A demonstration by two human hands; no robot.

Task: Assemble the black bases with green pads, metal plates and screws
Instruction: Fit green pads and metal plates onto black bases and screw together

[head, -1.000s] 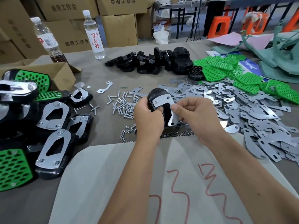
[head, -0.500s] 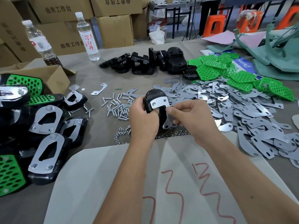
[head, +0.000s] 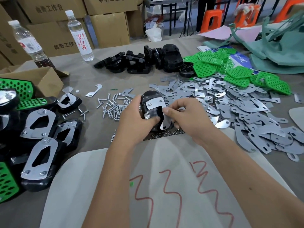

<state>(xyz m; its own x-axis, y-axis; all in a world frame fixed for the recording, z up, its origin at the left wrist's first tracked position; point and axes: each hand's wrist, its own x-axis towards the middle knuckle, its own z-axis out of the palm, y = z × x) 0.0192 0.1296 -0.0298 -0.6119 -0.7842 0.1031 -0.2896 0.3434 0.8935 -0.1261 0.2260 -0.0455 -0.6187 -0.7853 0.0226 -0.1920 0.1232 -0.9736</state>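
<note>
Left hand (head: 133,119) grips the black base (head: 150,104), fingers wrapped round its left edge, thumb pressed on the lower face. Right hand (head: 185,116) pinches the metal plate (head: 156,104) between thumb and forefinger at its lower right limb; remaining fingers loosely curled.

Change over the last second: the base has turned a little in the left grip, and the plate's broad upper part, with its two slots, now lies flatter across the top of the base. The right thumb has shifted up the plate's long limb. The limb's lower end still hangs past the base edge. Judgement: plate is being seated and lined up; no screw is in yet, so this unit is at the plate-fitting step.

Base and plate are held above the worktop (head: 92,142), between both hands, not resting on it.

Just beyond the left hand: loose screws (head: 111,107). Under and just nearer than the hands: a strip of small nuts (head: 164,134). Right of the right hand: a wide heap of spare plates (head: 246,112); beyond that, green pads (head: 238,74). Far beyond the hands: bare black bases (head: 139,61). Well left of the left hand: finished units (head: 37,158) with plates screwed on, some showing green.
</note>
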